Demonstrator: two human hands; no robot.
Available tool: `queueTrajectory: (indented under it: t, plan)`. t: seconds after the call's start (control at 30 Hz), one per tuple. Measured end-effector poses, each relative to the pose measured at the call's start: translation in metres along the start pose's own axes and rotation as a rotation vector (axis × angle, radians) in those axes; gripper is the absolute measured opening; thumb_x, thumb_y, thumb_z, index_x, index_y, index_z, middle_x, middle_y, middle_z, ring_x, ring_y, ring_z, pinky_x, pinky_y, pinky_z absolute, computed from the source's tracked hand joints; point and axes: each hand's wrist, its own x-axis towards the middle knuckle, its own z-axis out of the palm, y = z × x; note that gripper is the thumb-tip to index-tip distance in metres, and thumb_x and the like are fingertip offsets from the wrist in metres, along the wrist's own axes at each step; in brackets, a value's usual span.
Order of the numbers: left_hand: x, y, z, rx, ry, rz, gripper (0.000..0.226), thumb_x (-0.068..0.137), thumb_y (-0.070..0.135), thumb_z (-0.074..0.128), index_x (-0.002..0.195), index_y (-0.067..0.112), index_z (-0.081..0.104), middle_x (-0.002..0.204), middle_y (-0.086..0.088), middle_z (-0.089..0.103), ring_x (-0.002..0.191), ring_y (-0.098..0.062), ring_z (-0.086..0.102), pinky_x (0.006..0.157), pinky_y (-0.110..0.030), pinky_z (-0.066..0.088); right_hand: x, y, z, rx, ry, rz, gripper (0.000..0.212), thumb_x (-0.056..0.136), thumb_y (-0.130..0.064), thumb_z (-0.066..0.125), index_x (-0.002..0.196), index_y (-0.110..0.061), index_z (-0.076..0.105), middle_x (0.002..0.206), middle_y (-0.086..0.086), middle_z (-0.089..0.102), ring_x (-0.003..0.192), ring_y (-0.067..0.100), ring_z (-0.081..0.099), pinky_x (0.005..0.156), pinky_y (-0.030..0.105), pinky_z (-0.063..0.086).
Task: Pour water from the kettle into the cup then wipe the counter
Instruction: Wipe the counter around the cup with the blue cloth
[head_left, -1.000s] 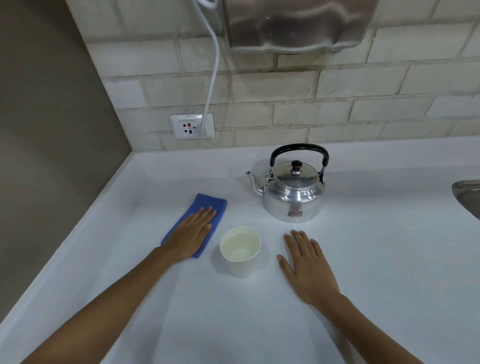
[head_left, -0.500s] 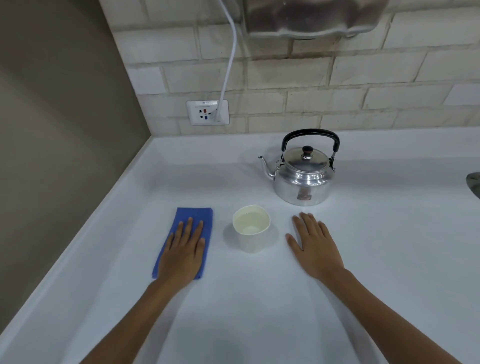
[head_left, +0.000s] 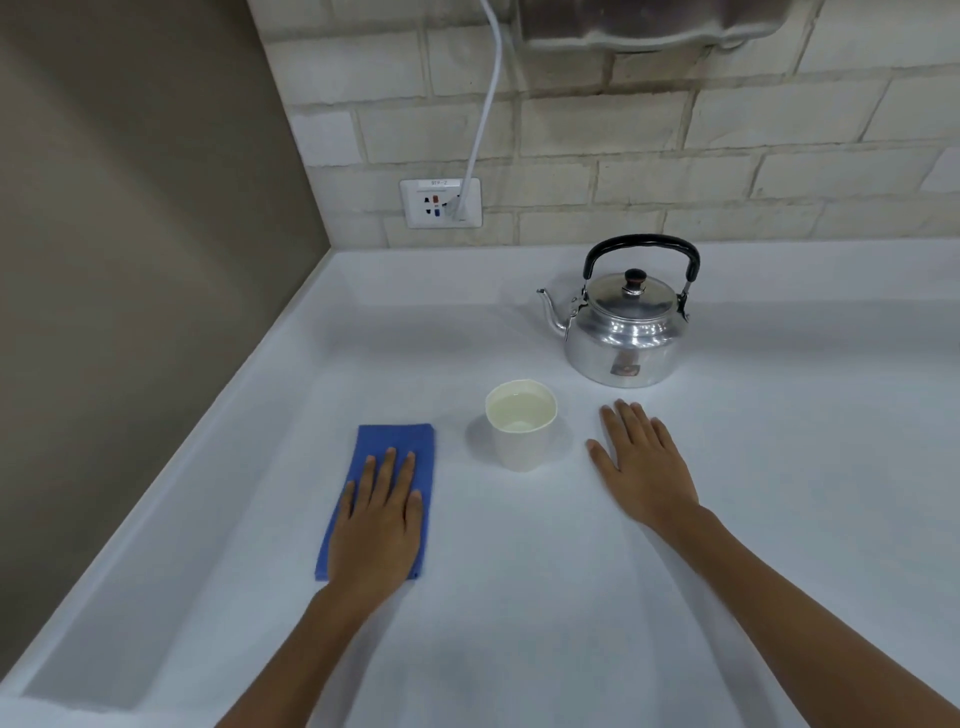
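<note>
A silver kettle (head_left: 623, 338) with a black handle stands upright on the white counter (head_left: 545, 597), spout pointing left. In front of it a white paper cup (head_left: 521, 436) holds water. Left of the cup lies a folded blue cloth (head_left: 387, 441). My left hand (head_left: 379, 525) presses flat on the cloth, fingers spread and pointing away from me. My right hand (head_left: 641, 462) rests flat on the bare counter to the right of the cup, just in front of the kettle, holding nothing.
A tan wall (head_left: 130, 260) borders the counter on the left. The brick back wall carries a socket (head_left: 440, 202) with a white cable (head_left: 485, 104) plugged in. A metal fixture (head_left: 649, 23) hangs above.
My left hand has drawn the blue cloth back toward me and to the left, away from the cup. The right hand has stayed flat by the cup. The view has shifted.
</note>
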Motion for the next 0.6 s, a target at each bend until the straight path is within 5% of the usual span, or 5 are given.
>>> queueTrajectory:
  t: [0.2,0.3,0.37,0.53,0.6]
  plan:
    - [-0.008,0.049,0.009,0.019,0.019,-0.030,0.052,0.098,0.035,0.007,0.143,0.019,-0.012,0.158,-0.004,-0.005,0.144,-0.026,-0.006,0.117,-0.041,0.000,0.001,-0.001,0.000,-0.023,-0.004,0.000,0.059,0.097,-0.044,0.023,0.146,-0.014,0.011,0.158,0.008,0.010,0.145,0.021,0.005,0.120,0.038,0.005]
    - [-0.048,0.058,0.001,0.012,-0.009,0.133,0.056,0.096,0.035,-0.001,0.143,0.017,0.023,0.151,-0.005,0.030,0.138,-0.027,0.029,0.116,-0.040,0.013,0.000,-0.001,0.000,-0.018,-0.011,-0.005,0.059,0.097,-0.044,0.024,0.146,-0.014,0.011,0.158,0.008,0.011,0.145,0.021,0.005,0.120,0.038,0.006]
    - [-0.065,0.042,-0.002,0.028,-0.001,0.233,0.059,0.096,0.036,0.001,0.139,0.018,0.036,0.145,-0.001,0.041,0.133,-0.026,0.038,0.112,-0.033,0.008,0.000,-0.001,0.000,-0.011,-0.008,-0.003,0.059,0.097,-0.043,0.025,0.146,-0.014,0.012,0.158,0.009,0.011,0.145,0.021,0.005,0.120,0.038,0.006]
    - [-0.054,0.027,0.000,0.042,0.027,0.081,0.070,0.080,0.047,-0.027,0.142,0.021,-0.006,0.155,0.000,0.001,0.143,-0.027,-0.001,0.117,-0.037,0.000,0.000,-0.003,-0.002,-0.012,-0.032,0.005,0.059,0.097,-0.043,0.023,0.146,-0.014,0.010,0.158,0.009,0.009,0.145,0.021,0.003,0.120,0.038,0.005]
    - [-0.054,0.051,0.004,0.034,-0.003,0.018,0.057,0.086,0.042,-0.016,0.139,0.020,-0.019,0.156,-0.001,-0.010,0.143,-0.028,-0.009,0.116,-0.039,-0.005,0.000,-0.004,-0.002,-0.017,-0.032,0.007,0.059,0.097,-0.043,0.023,0.146,-0.013,0.010,0.158,0.009,0.009,0.145,0.021,0.003,0.120,0.038,0.005]
